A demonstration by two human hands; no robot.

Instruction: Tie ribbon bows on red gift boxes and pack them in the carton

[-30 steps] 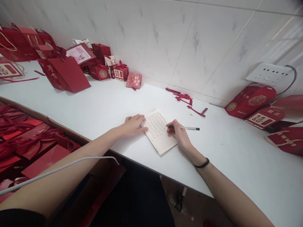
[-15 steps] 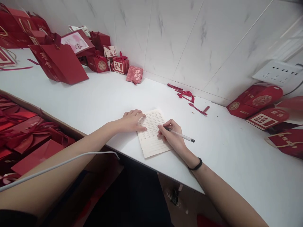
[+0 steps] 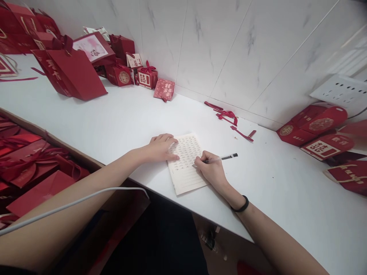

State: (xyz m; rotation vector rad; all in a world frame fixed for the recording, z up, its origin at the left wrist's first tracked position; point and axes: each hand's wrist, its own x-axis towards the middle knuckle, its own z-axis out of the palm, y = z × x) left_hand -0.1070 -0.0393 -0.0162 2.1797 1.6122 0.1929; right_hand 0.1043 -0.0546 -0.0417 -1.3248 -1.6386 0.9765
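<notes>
A cream notepad [image 3: 189,184] lies on the white table [image 3: 134,118], its upper part covered with rows of handwriting and its lower lines blank. My left hand [image 3: 160,148] rests flat with fingers spread over the pad's left edge. In my right hand [image 3: 212,170] is a pen [image 3: 228,157] with a clear barrel and dark end, pinched between thumb and fingers. Its tip is at the paper, near the end of the written rows, partly hidden by the fingers. A black band [image 3: 241,204] circles my right wrist.
Red gift bags [image 3: 73,74] and small red boxes [image 3: 147,77] stand at the back left. Red ribbon pieces [image 3: 228,116] lie by the wall. More red boxes [image 3: 312,120] sit at the right under a power strip [image 3: 341,89]. A carton of red packages [image 3: 43,183] and a white cable [image 3: 94,194] are at left.
My right hand has shifted slightly down and right on the pad, and the pen has swung so its back end points up and right. My left hand stays on the paper.
</notes>
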